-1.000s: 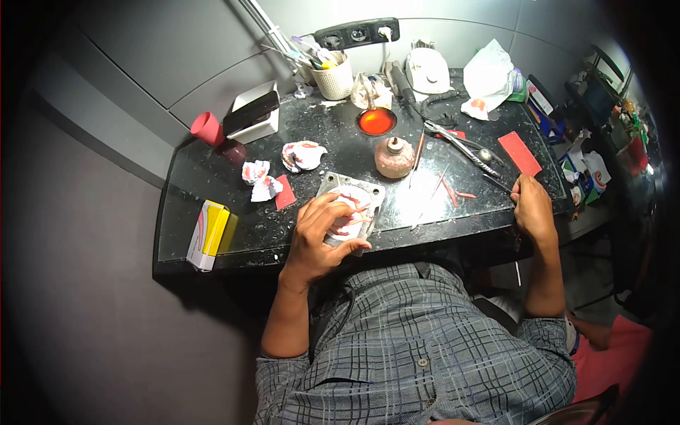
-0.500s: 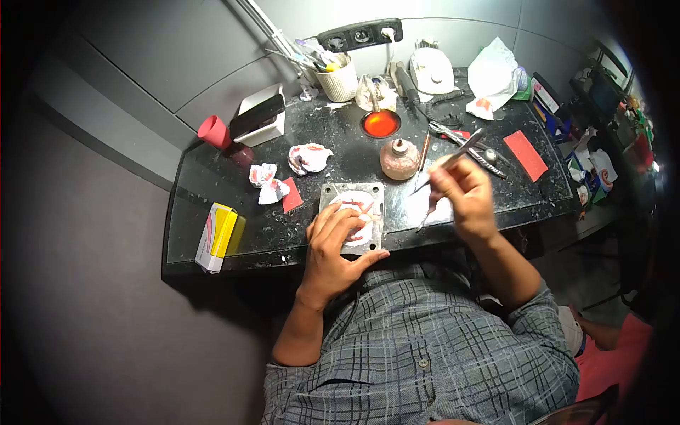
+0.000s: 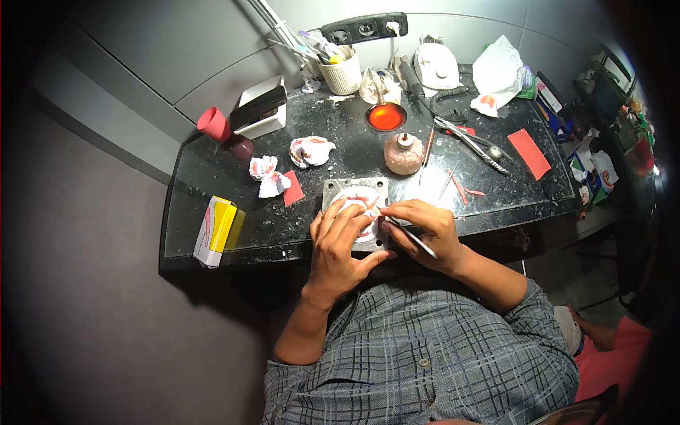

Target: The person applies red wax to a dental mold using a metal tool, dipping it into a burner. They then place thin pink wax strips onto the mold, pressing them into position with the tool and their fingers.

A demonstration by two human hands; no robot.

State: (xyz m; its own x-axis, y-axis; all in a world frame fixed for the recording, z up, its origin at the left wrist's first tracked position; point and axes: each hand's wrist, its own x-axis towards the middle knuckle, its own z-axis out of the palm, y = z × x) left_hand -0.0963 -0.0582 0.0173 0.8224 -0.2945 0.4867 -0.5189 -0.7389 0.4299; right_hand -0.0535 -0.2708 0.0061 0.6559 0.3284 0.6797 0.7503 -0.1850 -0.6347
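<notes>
On the desk in front of me lies a square metal flask [image 3: 383, 190] with holes in its corners. White plaster [image 3: 350, 193] fills its middle, with red wax strips [image 3: 367, 200] on it. My left hand [image 3: 338, 244] grips the flask, fingers over the plaster and thumb along the near edge. From the right, my right hand [image 3: 432, 230] has its fingers closed round a slim metal wax tool [image 3: 419, 244], its handle slanting down toward me. Those fingertips are at the plaster's right side, where they hide the tool's working end.
Behind the flask stands a spirit burner [image 3: 404, 154], with a dish of red wax [image 3: 386, 117] farther back. Pliers [image 3: 471, 144], cut wax strips [image 3: 460, 190] and a red wax sheet [image 3: 529, 154] lie to the right. A yellow-white box [image 3: 216, 232] and crumpled paper [image 3: 312, 151] are left.
My right hand has come down and left with the tool, from above the desk to the flask. My left hand stays on the flask. Wax strips formerly behind the right hand now show.
</notes>
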